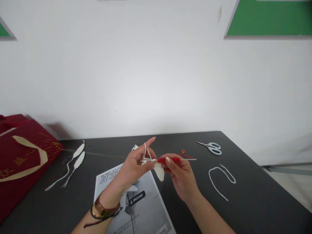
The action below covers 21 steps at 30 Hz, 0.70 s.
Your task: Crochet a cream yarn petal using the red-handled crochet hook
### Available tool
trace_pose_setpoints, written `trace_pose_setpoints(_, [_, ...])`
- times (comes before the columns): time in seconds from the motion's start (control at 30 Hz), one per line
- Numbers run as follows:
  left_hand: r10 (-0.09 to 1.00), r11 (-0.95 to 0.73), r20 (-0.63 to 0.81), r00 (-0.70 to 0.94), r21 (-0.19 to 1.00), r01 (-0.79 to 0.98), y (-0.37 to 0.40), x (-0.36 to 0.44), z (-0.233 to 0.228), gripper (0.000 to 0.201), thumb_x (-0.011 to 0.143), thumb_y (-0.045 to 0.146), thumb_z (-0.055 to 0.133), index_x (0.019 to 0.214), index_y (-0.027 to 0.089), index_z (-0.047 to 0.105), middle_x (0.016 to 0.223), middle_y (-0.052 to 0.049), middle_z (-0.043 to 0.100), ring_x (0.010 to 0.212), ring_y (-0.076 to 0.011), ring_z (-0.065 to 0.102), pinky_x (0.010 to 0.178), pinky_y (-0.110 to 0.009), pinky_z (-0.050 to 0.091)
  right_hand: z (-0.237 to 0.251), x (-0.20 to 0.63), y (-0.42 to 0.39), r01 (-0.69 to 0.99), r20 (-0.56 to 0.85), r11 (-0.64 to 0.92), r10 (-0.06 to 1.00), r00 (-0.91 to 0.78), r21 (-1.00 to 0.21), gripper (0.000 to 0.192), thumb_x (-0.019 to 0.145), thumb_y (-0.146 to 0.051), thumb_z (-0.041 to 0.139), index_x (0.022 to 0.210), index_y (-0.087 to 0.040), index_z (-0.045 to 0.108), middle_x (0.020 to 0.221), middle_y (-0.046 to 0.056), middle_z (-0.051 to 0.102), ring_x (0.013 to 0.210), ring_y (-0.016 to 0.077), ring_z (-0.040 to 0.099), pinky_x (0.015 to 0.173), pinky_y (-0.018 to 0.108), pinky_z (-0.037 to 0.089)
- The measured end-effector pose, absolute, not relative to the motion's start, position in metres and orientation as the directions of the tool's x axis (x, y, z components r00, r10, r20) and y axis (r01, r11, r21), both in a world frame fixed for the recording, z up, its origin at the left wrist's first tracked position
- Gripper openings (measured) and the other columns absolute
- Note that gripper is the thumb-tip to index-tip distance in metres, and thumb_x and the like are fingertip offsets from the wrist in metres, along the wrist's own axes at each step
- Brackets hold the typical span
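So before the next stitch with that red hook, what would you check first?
1. Red-handled metal crochet hook gripped by the right hand: ok.
2. White yarn strand looped over the raised left hand forefinger: ok.
3. Small white crocheted petal piece pinched between both hands: ok.
4. Hook tip caught in a loop: cannot tell.
5. Pale-handled scissors lying apart on the dark grey table: ok.

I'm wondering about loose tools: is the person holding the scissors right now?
No, the scissors lie on the dark table, apart from both hands, while the right hand holds a red-handled crochet hook.
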<state>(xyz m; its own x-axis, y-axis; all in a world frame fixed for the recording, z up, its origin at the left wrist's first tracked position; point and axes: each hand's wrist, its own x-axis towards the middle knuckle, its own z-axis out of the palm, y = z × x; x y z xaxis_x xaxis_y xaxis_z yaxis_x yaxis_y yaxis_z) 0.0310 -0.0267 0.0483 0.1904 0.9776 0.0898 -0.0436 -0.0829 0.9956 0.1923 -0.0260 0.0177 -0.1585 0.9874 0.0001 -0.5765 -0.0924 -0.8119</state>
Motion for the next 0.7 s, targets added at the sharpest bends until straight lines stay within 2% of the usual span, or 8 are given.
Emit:
trace_pose_setpoints(0.13, [0.987,-0.070,0.078,0.139,0.995,-0.064,-0.029,0.036,0.046,0.069,0.075,0.023,0.070,0.138,0.027,0.043,0.080,0.000,0.059,0.069,-0.0109,0.054,0.066,-0.024,0.044,0.018,0.193,-0.025,-0.610,0.012,-0.073,0.991,-0.135,-0.789,0.014,0.073,-0.029,0.074,0.075,-0.016,0.072,0.065,0.002,0.070,0.059,0.0114,0.062,0.059,0.022,0.050])
trace_pose_setpoints(0.27, [0.995,-0.068,0.076,0.056,0.988,-0.138,-0.030,0.041,0.044,0.083,0.068,0.021,0.076,0.141,0.025,0.037,0.071,0.002,0.061,0.064,-0.0107,0.055,0.062,-0.023,0.044,0.016,0.193,-0.024,-0.681,0.012,-0.091,0.989,-0.145,-0.727,0.013,0.072,-0.027,0.076,0.078,-0.017,0.071,0.066,0.000,0.069,0.059,0.0098,0.061,0.060,0.020,0.051])
trace_pose_setpoints(0.47, [0.976,-0.201,0.177,-0.123,0.956,-0.215,-0.033,0.055,0.034,0.085,0.070,0.023,0.075,0.143,0.025,0.032,0.072,0.003,0.065,0.067,-0.0115,0.060,0.067,-0.024,0.050,0.012,0.190,-0.022,-0.783,-0.077,-0.211,0.976,-0.205,-0.585,0.013,0.071,-0.026,0.077,0.080,-0.018,0.071,0.068,-0.001,0.070,0.059,0.0082,0.061,0.058,0.017,0.052])
trace_pose_setpoints(0.6, [0.944,-0.285,0.251,-0.216,0.947,-0.146,-0.034,0.061,0.027,0.080,0.074,0.021,0.072,0.143,0.024,0.032,0.076,0.002,0.068,0.076,-0.0133,0.064,0.079,-0.028,0.052,0.010,0.187,-0.024,-0.800,-0.112,-0.249,0.968,-0.225,-0.546,0.016,0.069,-0.026,0.078,0.082,-0.019,0.071,0.075,0.001,0.073,0.064,0.0103,0.065,0.060,0.020,0.054])
trace_pose_setpoints(0.7, [0.891,-0.382,0.365,-0.271,0.924,-0.014,-0.033,0.062,0.019,0.074,0.075,0.017,0.070,0.141,0.023,0.037,0.077,0.002,0.070,0.079,-0.0139,0.065,0.083,-0.029,0.051,0.007,0.187,-0.024,-0.781,-0.105,-0.220,0.975,-0.196,-0.585,0.018,0.070,-0.028,0.078,0.084,-0.018,0.072,0.078,0.003,0.074,0.067,0.0116,0.065,0.063,0.022,0.055])
